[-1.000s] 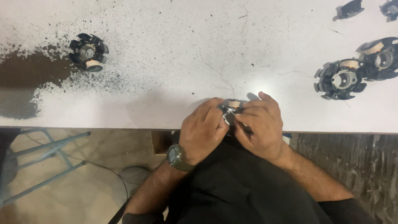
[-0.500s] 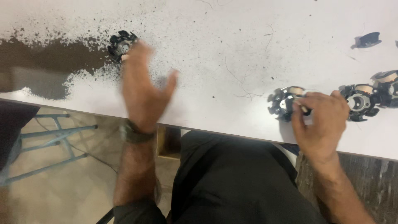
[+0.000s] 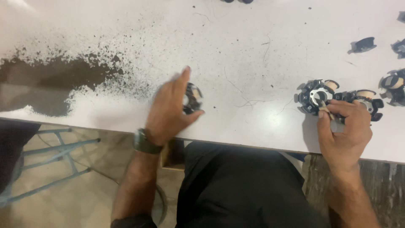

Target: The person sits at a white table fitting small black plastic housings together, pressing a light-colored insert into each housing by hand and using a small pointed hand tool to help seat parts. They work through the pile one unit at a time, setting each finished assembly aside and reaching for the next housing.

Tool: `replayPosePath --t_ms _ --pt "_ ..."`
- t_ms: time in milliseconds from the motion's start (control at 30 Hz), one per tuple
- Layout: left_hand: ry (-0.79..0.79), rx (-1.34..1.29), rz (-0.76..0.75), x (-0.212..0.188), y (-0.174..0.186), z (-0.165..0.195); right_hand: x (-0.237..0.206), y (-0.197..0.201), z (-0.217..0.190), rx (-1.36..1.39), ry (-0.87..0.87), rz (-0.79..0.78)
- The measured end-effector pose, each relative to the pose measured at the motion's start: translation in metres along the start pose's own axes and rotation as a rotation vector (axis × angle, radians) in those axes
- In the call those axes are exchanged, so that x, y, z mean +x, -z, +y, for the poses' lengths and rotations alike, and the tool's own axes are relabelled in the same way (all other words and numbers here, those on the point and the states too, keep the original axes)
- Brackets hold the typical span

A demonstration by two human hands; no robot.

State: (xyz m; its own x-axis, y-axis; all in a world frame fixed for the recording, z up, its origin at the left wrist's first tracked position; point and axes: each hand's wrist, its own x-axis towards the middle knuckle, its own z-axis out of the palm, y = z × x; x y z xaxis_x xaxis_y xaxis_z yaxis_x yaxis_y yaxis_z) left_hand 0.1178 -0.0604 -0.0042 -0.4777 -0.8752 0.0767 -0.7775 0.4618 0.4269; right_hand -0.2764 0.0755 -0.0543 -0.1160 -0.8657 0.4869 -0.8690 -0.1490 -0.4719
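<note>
Down low: black trousers (image 3: 249,185) fill the bottom of the view, with a blue metal stool frame (image 3: 46,152) off to the left on the floor.
Left hand: the left hand (image 3: 168,112) wears one dark wristwatch (image 3: 145,142) and its fingers curl loosely around one small round black part (image 3: 193,98) at the near edge of the white table (image 3: 236,55); the hand looks blurry.
Right hand: the right hand (image 3: 344,131) pinches one thin tan stick (image 3: 324,106) between thumb and fingers, the other fingers bent in.
Stick tip: it touches one round black part with a shiny ring (image 3: 314,96).
Round parts on the right: three in a row, counting that one, the second (image 3: 365,101) just beside the hand and the third (image 3: 394,86) at the edge of the view.
Small black pieces: two farther back on the right (image 3: 363,44).
Far left: one big dark smear of powder (image 3: 55,82) with specks around it.
</note>
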Motion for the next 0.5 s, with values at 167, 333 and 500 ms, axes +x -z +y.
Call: replayPosePath --t_ms 167,333,500 --pt "-0.101 -0.112 0.097 -0.015 -0.068 0.095 -0.006 0.002 0.002 0.054 -0.017 0.069" --pt "-0.202 -0.159 0.136 -0.016 -0.062 0.123 -0.024 0.003 -0.004 0.325 0.008 0.248" --pt "-0.456 -0.031 0.101 -0.015 -0.041 0.126 -0.019 -0.012 -0.038 0.462 0.143 0.166"
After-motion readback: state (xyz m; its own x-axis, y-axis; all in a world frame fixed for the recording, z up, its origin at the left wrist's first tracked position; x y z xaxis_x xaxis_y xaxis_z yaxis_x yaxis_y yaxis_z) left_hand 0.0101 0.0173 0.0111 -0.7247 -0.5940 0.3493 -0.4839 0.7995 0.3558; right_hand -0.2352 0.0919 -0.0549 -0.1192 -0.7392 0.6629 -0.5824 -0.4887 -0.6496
